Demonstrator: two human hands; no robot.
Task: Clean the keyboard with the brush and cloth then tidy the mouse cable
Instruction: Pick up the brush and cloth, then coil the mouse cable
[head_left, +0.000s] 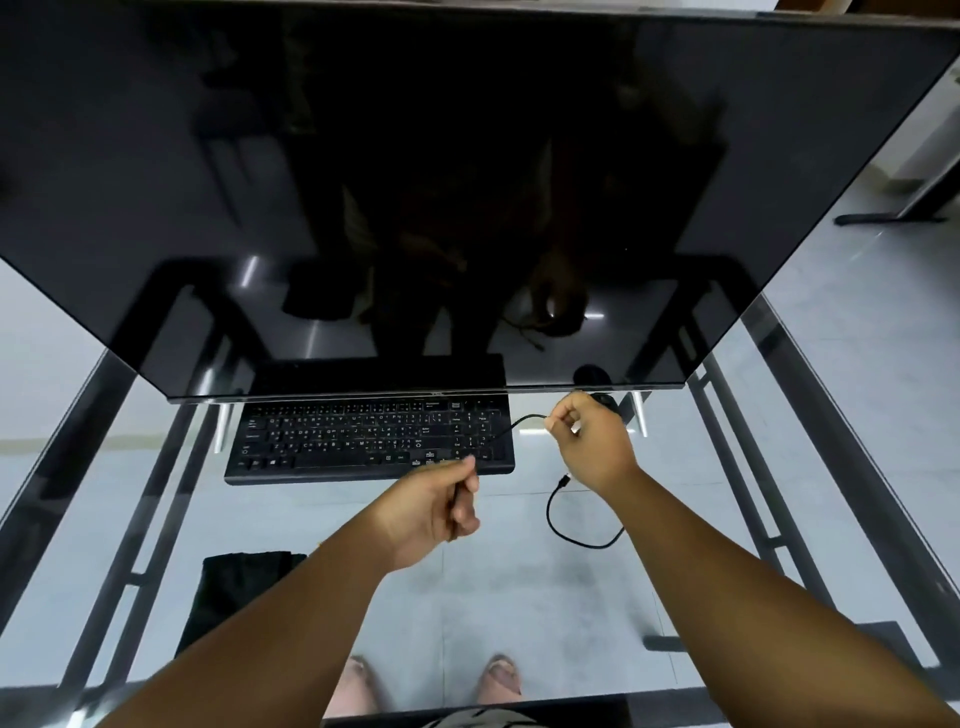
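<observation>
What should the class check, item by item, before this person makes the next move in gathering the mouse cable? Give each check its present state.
1. Right hand has a firm hold on the mouse cable: ok, fingers pinch it above the keyboard's right end.
2. Left hand holds the cable too: ok, fingers curl round a dark strand.
3. USB plug is free, not plugged in: ok, it lies loose on the glass desk.
4. Slack is untangled: ok, a single open loop lies on the glass.
5. Mouse will stay put when pulled: cannot tell, mostly hidden behind the right hand.
6. Cable clear of the keyboard: not ok, it crosses the right-hand keys.
</observation>
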